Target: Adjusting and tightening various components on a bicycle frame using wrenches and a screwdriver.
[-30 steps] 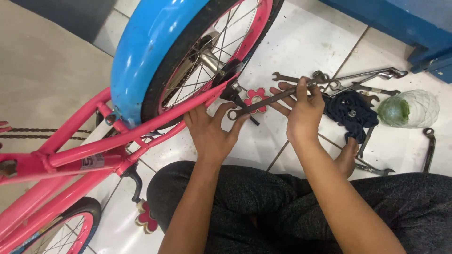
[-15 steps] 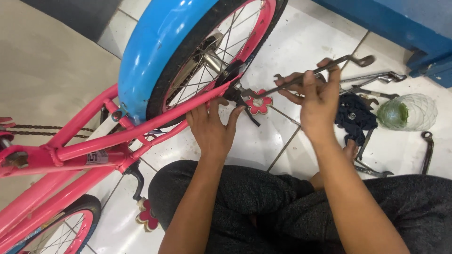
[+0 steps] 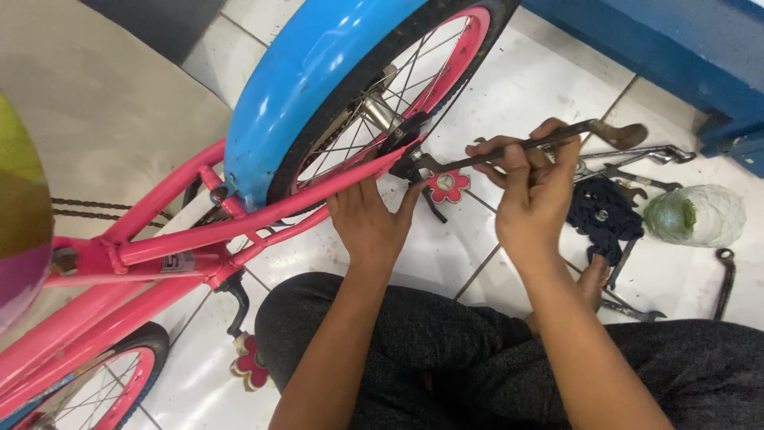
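Gripping the wrench [image 3: 525,147] firmly, the right hand [image 3: 529,199] should seat it squarely on the axle nut [image 3: 414,159] at nine o'clock while the left hand [image 3: 368,219], open-palmed, braces the pink frame [image 3: 239,227].

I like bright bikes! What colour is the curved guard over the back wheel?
The curved wheel guard is bright blue, clear in the head view.

Bright, even indoor light falls from above, giving soft, short shadows under the pink bicycle frame [image 3: 159,239] and forearms. The white floor tiles [image 3: 525,87] show mild glare in the upper middle. The blue mudguard [image 3: 310,72] carries a soft sheen. A colourful blurred shape [image 3: 20,215] at the left edge is out of focus; elsewhere the picture is sharp.
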